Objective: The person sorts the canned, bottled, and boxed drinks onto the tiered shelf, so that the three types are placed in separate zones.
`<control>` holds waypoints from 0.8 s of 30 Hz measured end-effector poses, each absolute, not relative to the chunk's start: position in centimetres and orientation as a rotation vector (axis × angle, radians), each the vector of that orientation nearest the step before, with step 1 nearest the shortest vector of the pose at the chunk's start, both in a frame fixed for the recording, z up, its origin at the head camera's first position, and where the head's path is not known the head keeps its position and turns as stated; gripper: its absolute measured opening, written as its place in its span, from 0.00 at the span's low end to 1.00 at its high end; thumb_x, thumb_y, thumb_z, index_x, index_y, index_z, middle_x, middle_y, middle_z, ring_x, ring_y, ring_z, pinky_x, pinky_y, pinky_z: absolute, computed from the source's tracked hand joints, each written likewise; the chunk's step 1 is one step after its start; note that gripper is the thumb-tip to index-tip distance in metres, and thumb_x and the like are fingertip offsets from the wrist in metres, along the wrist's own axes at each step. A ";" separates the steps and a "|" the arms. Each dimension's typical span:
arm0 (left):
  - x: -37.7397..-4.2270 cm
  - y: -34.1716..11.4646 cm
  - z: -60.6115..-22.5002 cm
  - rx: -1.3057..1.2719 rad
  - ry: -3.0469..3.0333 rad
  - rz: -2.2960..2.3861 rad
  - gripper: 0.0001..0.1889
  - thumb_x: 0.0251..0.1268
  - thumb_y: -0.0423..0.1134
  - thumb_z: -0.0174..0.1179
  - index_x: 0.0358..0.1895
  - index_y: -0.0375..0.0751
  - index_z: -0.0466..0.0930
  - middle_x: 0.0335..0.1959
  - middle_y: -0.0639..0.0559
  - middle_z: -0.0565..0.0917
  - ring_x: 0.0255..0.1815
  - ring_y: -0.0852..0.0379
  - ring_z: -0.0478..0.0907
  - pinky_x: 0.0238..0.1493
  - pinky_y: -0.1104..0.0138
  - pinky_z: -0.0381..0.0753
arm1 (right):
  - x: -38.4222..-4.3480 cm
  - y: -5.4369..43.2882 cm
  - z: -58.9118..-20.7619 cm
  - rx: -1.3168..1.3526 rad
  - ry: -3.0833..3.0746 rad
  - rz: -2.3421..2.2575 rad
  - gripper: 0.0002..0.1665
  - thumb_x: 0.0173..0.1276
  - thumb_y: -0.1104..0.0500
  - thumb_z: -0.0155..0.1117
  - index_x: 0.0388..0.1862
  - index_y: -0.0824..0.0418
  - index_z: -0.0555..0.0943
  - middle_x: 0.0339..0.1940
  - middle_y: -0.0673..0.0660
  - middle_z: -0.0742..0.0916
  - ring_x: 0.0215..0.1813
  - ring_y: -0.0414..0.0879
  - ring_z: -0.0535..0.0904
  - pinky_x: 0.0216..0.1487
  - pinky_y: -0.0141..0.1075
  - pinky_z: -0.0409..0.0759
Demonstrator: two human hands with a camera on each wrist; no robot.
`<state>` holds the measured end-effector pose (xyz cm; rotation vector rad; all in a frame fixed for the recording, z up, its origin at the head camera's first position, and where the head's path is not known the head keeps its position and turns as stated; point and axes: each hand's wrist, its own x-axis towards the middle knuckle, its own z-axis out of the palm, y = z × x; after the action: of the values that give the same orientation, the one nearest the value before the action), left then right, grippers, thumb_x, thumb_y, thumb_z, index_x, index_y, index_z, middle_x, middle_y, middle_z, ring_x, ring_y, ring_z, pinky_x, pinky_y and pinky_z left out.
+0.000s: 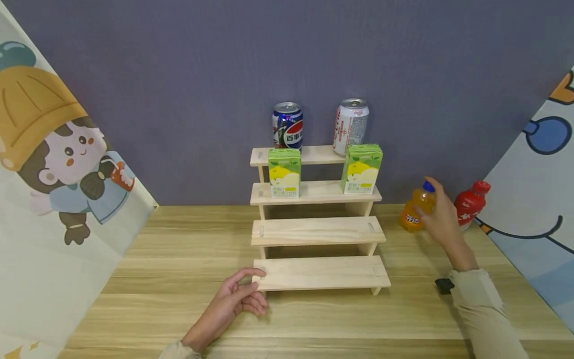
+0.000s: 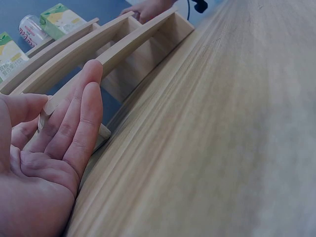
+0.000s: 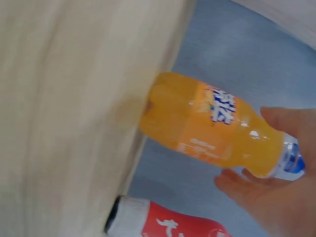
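A stepped wooden display shelf stands on the table. My left hand pinches the left end of its lowest step; in the left wrist view the step's corner lies between thumb and fingers. My right hand is around the upper part of an orange Fanta bottle with a blue cap, which stands upright right of the shelf. In the right wrist view its thumb and fingers are spread on either side of the bottle's neck. Beside that hand stands a red bottle, partly hidden.
On the top step stand a blue Pepsi can and a white Coca-Cola can. The step below bears two green juice cartons. A grey-blue wall rises behind, with cartoon-printed panels at both sides.
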<state>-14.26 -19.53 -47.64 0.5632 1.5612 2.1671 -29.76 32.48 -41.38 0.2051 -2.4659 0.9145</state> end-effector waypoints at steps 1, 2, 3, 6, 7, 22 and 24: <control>-14.3 -19.5 -47.6 0.568 1.557 2.168 0.19 0.82 0.32 0.42 0.70 0.30 0.60 0.39 0.42 0.88 0.39 0.51 0.87 0.44 0.59 0.89 | -29.8 32.6 -41.6 0.202 -2.469 0.921 0.50 0.67 0.70 0.66 0.81 0.56 0.51 0.69 0.78 0.68 0.64 0.78 0.66 0.57 0.75 0.68; -14.3 -19.5 -47.7 0.568 1.556 2.168 0.19 0.82 0.32 0.42 0.70 0.30 0.60 0.39 0.42 0.88 0.39 0.51 0.87 0.44 0.59 0.89 | -29.9 32.7 -41.8 0.204 -2.468 0.922 0.52 0.66 0.70 0.67 0.81 0.55 0.50 0.68 0.79 0.69 0.63 0.78 0.67 0.55 0.75 0.70; -14.3 -19.5 -47.7 0.561 1.557 2.169 0.19 0.82 0.33 0.42 0.69 0.31 0.60 0.39 0.42 0.88 0.38 0.51 0.87 0.44 0.60 0.89 | -30.0 32.7 -41.9 0.208 -2.463 0.912 0.52 0.65 0.71 0.68 0.81 0.55 0.50 0.67 0.79 0.70 0.62 0.78 0.68 0.54 0.75 0.71; -14.3 -19.6 -47.7 0.566 1.558 2.166 0.19 0.82 0.33 0.41 0.70 0.31 0.60 0.39 0.42 0.88 0.38 0.51 0.87 0.44 0.59 0.89 | -30.1 32.8 -42.1 0.218 -2.445 0.901 0.53 0.64 0.72 0.69 0.80 0.55 0.52 0.65 0.79 0.72 0.60 0.77 0.70 0.52 0.74 0.73; -14.3 -19.6 -47.7 0.559 1.559 2.168 0.19 0.82 0.33 0.42 0.69 0.31 0.60 0.39 0.43 0.88 0.38 0.51 0.87 0.43 0.60 0.89 | -30.1 32.8 -42.1 0.223 -2.439 0.892 0.53 0.63 0.73 0.69 0.80 0.55 0.52 0.64 0.78 0.73 0.60 0.77 0.71 0.51 0.73 0.74; -14.3 -19.6 -47.9 0.622 1.523 2.198 0.18 0.82 0.31 0.40 0.69 0.31 0.61 0.39 0.41 0.88 0.38 0.51 0.88 0.43 0.59 0.89 | -29.7 32.7 -41.7 0.293 -2.391 0.861 0.48 0.60 0.75 0.71 0.74 0.63 0.58 0.59 0.80 0.76 0.53 0.78 0.76 0.46 0.71 0.77; -14.3 -19.6 -47.9 0.633 1.524 2.201 0.19 0.81 0.30 0.40 0.69 0.30 0.61 0.39 0.41 0.88 0.39 0.51 0.88 0.44 0.59 0.89 | -29.7 32.7 -41.6 0.300 -2.391 0.858 0.47 0.60 0.75 0.71 0.74 0.64 0.58 0.59 0.80 0.76 0.52 0.77 0.76 0.46 0.70 0.77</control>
<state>-14.29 -19.59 -47.93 0.6328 1.5236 2.2014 -29.65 32.68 -41.63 0.3000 -2.3909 0.8581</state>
